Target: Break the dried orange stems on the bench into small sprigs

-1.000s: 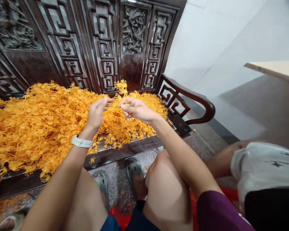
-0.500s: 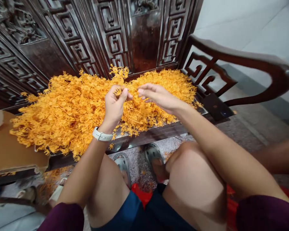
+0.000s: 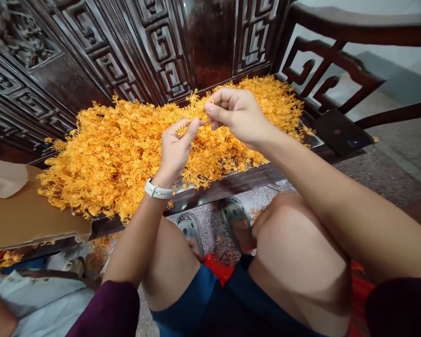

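My left hand (image 3: 176, 146), with a pale watch band (image 3: 158, 191) at its wrist, is closed around part of an orange plastic flower sprig (image 3: 196, 108); thin curled prongs show inside its curved fingers. Close by on the right, my right hand (image 3: 239, 116) pinches the same orange plastic between thumb and fingertips. The two hands almost meet, and both are above a big heap of orange plastic flower pieces (image 3: 115, 154). Exactly where each fingertip grips is hard to see against the heap.
The heap lies on a dark carved wooden bench (image 3: 231, 186) with an armrest (image 3: 337, 51). A dark flat object (image 3: 344, 131) rests at its right end. An open cardboard box (image 3: 31, 220) stands left. Another person's light clothing (image 3: 52, 299) shows lower left. Something red (image 3: 219, 269) is between my legs.
My right hand has come from loosely open to a pinch on the orange plastic beside my left hand. The left hand keeps its hold. The view has shifted slightly.
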Motion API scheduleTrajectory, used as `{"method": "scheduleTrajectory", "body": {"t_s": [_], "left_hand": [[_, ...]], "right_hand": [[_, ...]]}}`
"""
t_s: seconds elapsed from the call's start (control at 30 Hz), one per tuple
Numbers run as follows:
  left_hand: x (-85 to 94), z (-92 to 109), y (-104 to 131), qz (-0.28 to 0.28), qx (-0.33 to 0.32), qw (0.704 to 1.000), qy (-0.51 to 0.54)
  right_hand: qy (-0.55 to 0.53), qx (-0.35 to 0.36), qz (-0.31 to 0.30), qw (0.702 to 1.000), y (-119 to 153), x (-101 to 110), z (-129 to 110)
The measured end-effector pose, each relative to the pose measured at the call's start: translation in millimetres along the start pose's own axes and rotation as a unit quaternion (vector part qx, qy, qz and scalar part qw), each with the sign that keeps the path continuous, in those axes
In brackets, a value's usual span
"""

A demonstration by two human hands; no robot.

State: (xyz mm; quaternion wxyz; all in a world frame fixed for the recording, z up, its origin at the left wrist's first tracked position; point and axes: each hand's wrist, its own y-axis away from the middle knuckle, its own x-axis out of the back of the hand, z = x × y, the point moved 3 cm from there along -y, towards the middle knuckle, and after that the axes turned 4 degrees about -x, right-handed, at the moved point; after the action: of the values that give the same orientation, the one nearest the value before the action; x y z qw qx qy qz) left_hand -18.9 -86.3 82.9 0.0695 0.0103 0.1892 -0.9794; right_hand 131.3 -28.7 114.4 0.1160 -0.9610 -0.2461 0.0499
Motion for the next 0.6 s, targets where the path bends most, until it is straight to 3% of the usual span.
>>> {"method": "scheduleTrajectory", "body": {"t_s": [0.13,0.27,0.33,0.4,0.53,0.6], "left_hand": [[11.4,7,-2,0.041,0.017,0.998,0.033],[47.8,11,-12,0.113,0.033,0.992,0.036],[65.4,9,-18,0.121,0.048,0.991,0.027],[75.1,4,-22,0.114,0.057,0.991,0.024],[69.4,-4,-23,0.076,0.032,0.996,-0.033],[59.7,-4,-22,0.050,-0.005,0.995,-0.088]], "right_hand": [[-0.041,-0.017,0.051,0.998,-2,11,-8],[-0.067,-0.008,0.095,0.993,0,36,-19],[-0.026,-0.012,0.066,0.997,4,42,-21],[0.035,-0.041,-0.007,0.999,8,39,-18],[0.103,-0.125,-0.169,0.972,14,23,-3],[0.061,-0.121,-0.134,0.982,9,22,1]]}}
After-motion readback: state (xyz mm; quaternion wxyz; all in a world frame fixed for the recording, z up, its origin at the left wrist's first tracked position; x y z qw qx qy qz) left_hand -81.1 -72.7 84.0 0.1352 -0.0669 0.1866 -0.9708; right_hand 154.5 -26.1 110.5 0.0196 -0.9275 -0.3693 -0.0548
